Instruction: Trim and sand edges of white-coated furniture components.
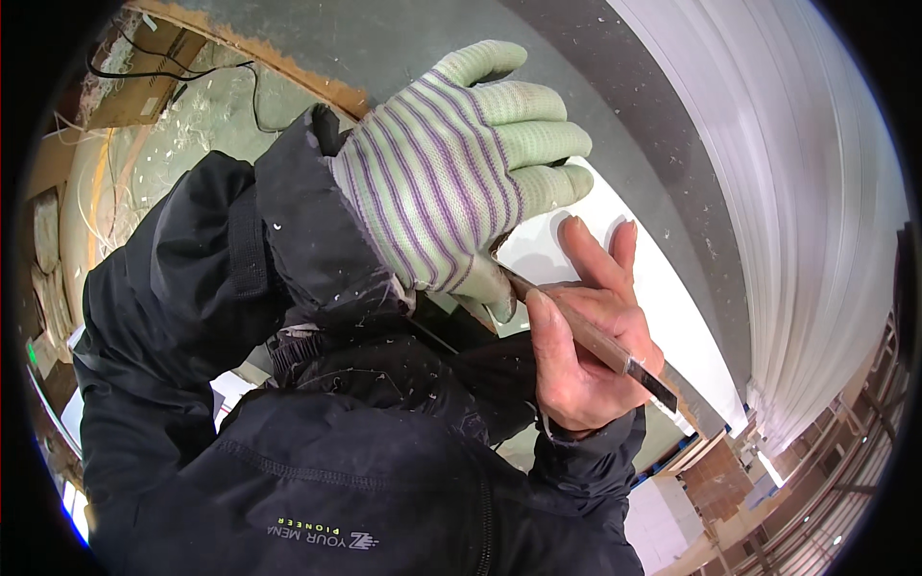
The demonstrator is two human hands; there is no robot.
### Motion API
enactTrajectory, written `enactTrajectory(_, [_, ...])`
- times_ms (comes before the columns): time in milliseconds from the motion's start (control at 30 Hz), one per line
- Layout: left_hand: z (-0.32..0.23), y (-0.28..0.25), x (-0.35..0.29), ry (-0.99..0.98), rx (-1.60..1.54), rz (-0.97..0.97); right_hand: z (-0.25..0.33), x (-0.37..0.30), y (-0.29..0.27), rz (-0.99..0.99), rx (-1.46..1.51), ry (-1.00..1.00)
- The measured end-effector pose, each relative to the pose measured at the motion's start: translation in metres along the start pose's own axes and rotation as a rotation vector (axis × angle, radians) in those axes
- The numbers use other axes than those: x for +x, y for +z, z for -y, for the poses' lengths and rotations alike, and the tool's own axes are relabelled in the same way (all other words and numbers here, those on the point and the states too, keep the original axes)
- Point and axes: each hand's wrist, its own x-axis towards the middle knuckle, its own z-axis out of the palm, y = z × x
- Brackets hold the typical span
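Observation:
My left hand (437,178), in a pale green glove with purple stripes, lies palm down with its fingers stretched to the right. Beneath it is a flat white panel (663,278) on a grey tabletop (423,27). Bare and to the lower right, my right hand (600,350) is closed around a slim, flat brownish tool (586,333) with a dark end, perhaps a utility knife. The tool slants across the palm under my thumb. Its far end reaches the gloved thumb, where the tip is partly hidden.
Long white strips (768,173) are stacked along the right side of the table. A worn wooden edge (279,62) borders the tabletop at the upper left. Beyond it are a black cable (254,96), a cardboard box (158,72) and scraps on the greenish floor (206,120).

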Motion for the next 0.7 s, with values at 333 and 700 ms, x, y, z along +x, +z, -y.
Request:
enactTrajectory(333, [0.019, -0.018, -0.011, -0.017, 0.007, 0.127, -0.029, -0.005, -0.057, -0.21, 0.242, 0.013])
enactTrajectory(700, [0.223, -0.216, -0.143, -0.527, 0.84, -0.663, -0.037, 0.002, 0.01, -0.386, 0.307, 0.156])
